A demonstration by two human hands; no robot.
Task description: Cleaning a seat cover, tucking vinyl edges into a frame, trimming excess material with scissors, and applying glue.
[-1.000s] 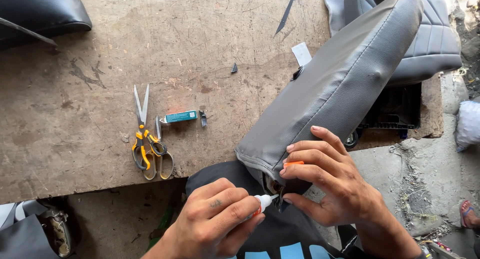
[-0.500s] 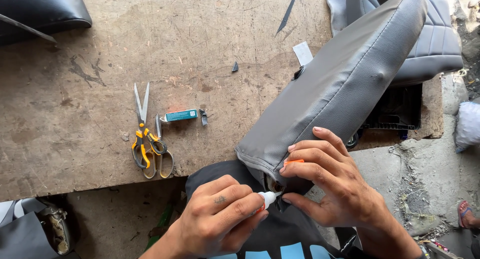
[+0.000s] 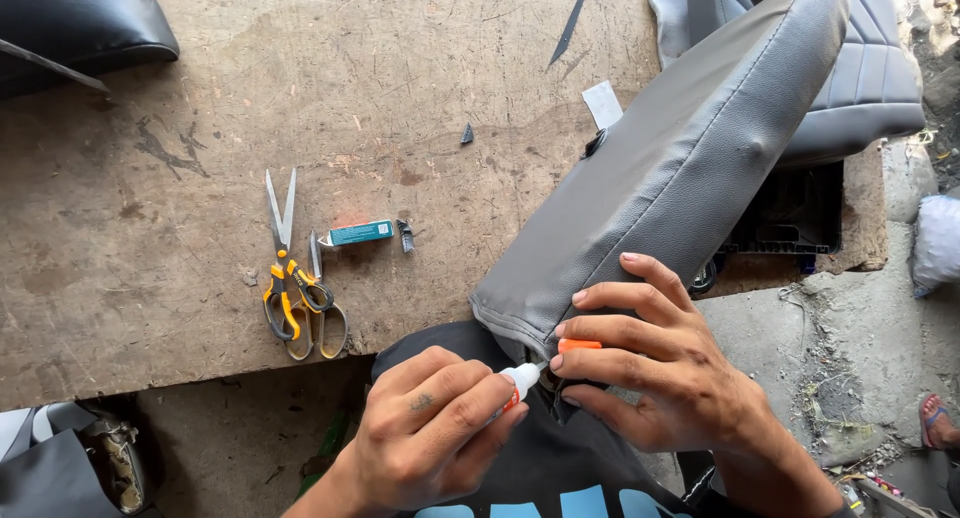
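Note:
A long grey leatherette cushion [image 3: 690, 168] lies slanted across the wooden table's right side, its near end over my lap. My left hand [image 3: 435, 428] grips a small white glue tube [image 3: 522, 380], nozzle pointed at the cushion's near corner seam. My right hand [image 3: 665, 363] pinches that corner, fingers curled over the edge, with a small orange piece [image 3: 580, 345] between the fingertips, likely the tube's cap.
On the worn wooden table [image 3: 180, 108] lie yellow-handled scissors [image 3: 282, 278], a second pair beside them, a teal lighter-like item [image 3: 360, 233] and a white paper scrap [image 3: 603, 104]. A black cushion [image 3: 80, 23] sits far left; a quilted grey seat piece [image 3: 870, 68] far right.
My left hand has brought the tube's nozzle slightly closer to the cushion corner. My right hand holds the same grip.

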